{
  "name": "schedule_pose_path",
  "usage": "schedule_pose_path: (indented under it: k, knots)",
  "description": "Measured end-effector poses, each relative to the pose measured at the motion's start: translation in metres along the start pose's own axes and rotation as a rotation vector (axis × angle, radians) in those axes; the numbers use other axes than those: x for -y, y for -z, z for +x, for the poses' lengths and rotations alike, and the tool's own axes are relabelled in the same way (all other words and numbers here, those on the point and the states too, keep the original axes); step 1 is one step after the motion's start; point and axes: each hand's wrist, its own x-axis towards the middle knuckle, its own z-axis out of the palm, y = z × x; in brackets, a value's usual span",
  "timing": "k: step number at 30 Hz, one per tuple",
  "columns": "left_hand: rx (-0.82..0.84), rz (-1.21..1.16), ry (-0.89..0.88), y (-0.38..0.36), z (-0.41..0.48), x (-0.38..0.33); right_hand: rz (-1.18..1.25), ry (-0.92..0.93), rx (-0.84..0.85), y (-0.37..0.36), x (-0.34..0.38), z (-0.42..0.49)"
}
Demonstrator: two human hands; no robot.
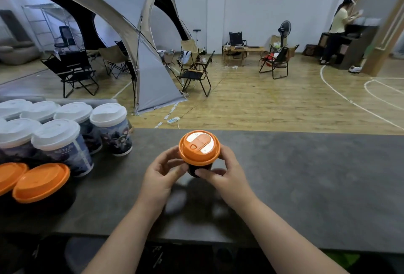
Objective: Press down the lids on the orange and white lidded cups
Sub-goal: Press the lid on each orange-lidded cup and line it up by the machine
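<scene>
Holding one dark cup in both hands, we have it near the middle of the grey surface, a little toward the far edge. Its orange lid sits on top, with a pale patch across the flat centre. Our left hand curls round the cup from the left, the thumb against the dark wall and the fingers up at the lid's rim. Our right hand wraps it from the right, the thumb lying across the near side of the wall and the fingers bent behind the lid. We cannot tell whether the cup's base touches the surface, because our hands cover it.

At the far left of the surface stands a tight cluster of white-lidded cups with dark printed walls, all upright. Nearer to us on the left stand two orange-lidded cups, side by side, well apart from the one we hold.

Beyond the surface lies a wooden floor with white lines. A grey tent rises at the far left, with folding chairs in and beside it. Farther right are a low table and a fan. A person stands at the far right.
</scene>
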Motion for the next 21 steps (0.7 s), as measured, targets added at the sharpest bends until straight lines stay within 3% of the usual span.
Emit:
schedule_pose_path:
  k: [6,11,21]
  knots:
    - [0.159,-0.033,0.042,-0.116,-0.012,0.004,0.072,-0.014,-0.017,0.133,-0.011,-0.033]
    - [0.310,0.005,0.108,-0.243,-0.027,0.017,-0.058,-0.014,-0.011,0.271,-0.023,-0.074]
    - [0.484,0.002,0.064,-0.528,-0.073,0.055,-0.163,-0.040,-0.344,0.521,-0.049,-0.163]
